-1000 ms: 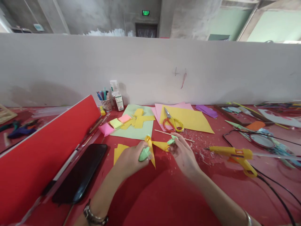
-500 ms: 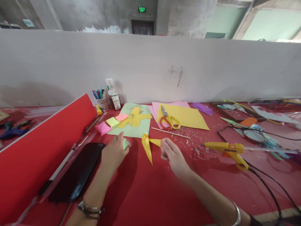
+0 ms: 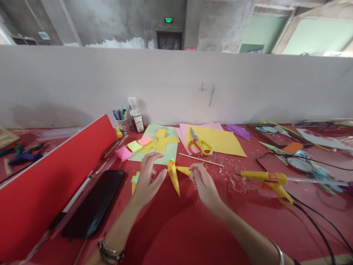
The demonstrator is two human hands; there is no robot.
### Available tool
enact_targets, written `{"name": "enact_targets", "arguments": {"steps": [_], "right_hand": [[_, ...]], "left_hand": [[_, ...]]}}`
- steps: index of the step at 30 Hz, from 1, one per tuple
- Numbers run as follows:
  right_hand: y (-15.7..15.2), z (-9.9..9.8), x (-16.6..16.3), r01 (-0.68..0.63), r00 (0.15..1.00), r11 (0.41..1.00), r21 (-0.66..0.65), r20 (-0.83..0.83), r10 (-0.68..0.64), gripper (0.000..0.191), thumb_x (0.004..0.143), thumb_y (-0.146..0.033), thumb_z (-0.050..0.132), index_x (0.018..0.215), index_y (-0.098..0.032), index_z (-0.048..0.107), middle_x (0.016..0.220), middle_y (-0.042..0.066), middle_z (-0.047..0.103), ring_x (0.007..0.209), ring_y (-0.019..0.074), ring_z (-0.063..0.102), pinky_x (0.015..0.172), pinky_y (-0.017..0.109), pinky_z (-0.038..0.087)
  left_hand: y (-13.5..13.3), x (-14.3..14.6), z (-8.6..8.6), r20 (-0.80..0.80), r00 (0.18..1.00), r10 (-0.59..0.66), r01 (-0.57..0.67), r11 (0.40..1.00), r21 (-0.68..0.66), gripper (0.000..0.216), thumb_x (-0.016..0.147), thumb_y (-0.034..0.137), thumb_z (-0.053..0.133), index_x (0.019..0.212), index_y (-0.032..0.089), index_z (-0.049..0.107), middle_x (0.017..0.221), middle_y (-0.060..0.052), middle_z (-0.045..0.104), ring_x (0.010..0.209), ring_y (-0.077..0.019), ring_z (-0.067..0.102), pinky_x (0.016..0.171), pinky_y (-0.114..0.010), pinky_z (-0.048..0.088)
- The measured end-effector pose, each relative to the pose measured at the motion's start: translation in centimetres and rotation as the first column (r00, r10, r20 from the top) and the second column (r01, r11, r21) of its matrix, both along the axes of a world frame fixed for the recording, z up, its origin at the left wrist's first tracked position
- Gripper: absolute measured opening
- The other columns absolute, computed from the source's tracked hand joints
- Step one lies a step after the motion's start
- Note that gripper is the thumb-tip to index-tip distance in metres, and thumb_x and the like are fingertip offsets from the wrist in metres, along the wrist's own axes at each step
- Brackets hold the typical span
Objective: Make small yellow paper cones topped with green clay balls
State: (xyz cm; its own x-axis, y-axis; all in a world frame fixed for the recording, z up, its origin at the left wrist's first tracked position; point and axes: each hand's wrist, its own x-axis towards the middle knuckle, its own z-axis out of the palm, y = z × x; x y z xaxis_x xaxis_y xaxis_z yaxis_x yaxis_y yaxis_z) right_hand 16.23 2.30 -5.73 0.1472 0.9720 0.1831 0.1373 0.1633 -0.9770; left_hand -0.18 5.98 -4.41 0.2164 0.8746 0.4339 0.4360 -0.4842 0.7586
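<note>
My right hand (image 3: 202,181) pinches one tip of a folded yellow paper shape (image 3: 174,174) that stands on the red table (image 3: 176,228). My left hand (image 3: 149,179) hovers just left of that shape with its fingers spread and nothing in them. A small green paper scrap (image 3: 135,178) lies on a yellow paper piece beside the left hand.
A black phone (image 3: 95,202) and a red divider board (image 3: 52,180) lie at the left. Scissors (image 3: 200,144) rest on a yellow sheet (image 3: 220,141). A yellow glue gun (image 3: 271,181) with cable sits right. Folded coloured squares (image 3: 135,146), a green sheet (image 3: 157,147), a stick (image 3: 201,160) and a pen cup (image 3: 124,123) sit behind.
My left hand let go of the green scrap on the table at the left and came back toward the yellow shape, fingers spread. My right hand kept its pinch on the yellow shape.
</note>
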Motion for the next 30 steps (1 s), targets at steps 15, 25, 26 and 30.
{"name": "enact_targets", "arguments": {"steps": [15,25,26,30], "right_hand": [[-6.1,4.9,-3.4,-0.486,0.683,0.777,0.401,0.729,0.051,0.060,0.086,-0.048,0.021,0.138,-0.019,0.011,0.143,0.009,0.018,0.129,0.0295,0.016,0.104,0.047,0.012],[-7.9,2.4,-3.6,-0.580,0.523,0.727,0.367,0.852,-0.013,0.060,0.085,-0.045,0.033,0.138,-0.027,0.009,0.142,0.001,0.022,0.130,0.0213,0.016,0.106,0.035,0.013],[-8.1,2.3,-4.0,-0.605,0.496,0.716,0.349,0.868,-0.004,0.058,0.085,-0.043,0.034,0.137,-0.032,0.010,0.142,-0.001,0.024,0.130,0.0194,0.019,0.106,0.033,0.015],[-7.1,2.9,-4.3,-0.629,0.473,0.706,0.324,0.881,0.017,0.060,0.082,-0.056,0.029,0.135,-0.037,0.008,0.143,-0.004,0.019,0.129,0.0197,0.022,0.106,0.035,0.016]], "left_hand": [[-7.5,7.1,0.7,0.783,0.617,-0.077,0.554,0.750,-0.362,0.060,0.076,0.059,0.023,0.128,0.030,0.032,0.124,-0.001,0.048,0.126,-0.0228,0.029,0.098,-0.041,0.034],[-9.5,3.6,1.4,0.638,0.766,0.083,0.434,0.665,-0.608,0.058,0.079,0.062,0.012,0.127,0.038,0.032,0.118,0.001,0.055,0.121,-0.0230,0.037,0.093,-0.046,0.038],[-9.7,3.2,1.0,0.628,0.772,0.092,0.426,0.659,-0.620,0.052,0.080,0.059,0.022,0.128,0.040,0.030,0.119,0.003,0.055,0.122,-0.0234,0.035,0.095,-0.047,0.037],[-11.4,2.5,-1.0,0.793,0.581,0.184,0.576,0.595,-0.560,0.053,0.080,0.051,0.036,0.130,0.044,0.020,0.135,0.012,0.035,0.129,-0.0228,0.020,0.104,-0.045,0.024]]}}
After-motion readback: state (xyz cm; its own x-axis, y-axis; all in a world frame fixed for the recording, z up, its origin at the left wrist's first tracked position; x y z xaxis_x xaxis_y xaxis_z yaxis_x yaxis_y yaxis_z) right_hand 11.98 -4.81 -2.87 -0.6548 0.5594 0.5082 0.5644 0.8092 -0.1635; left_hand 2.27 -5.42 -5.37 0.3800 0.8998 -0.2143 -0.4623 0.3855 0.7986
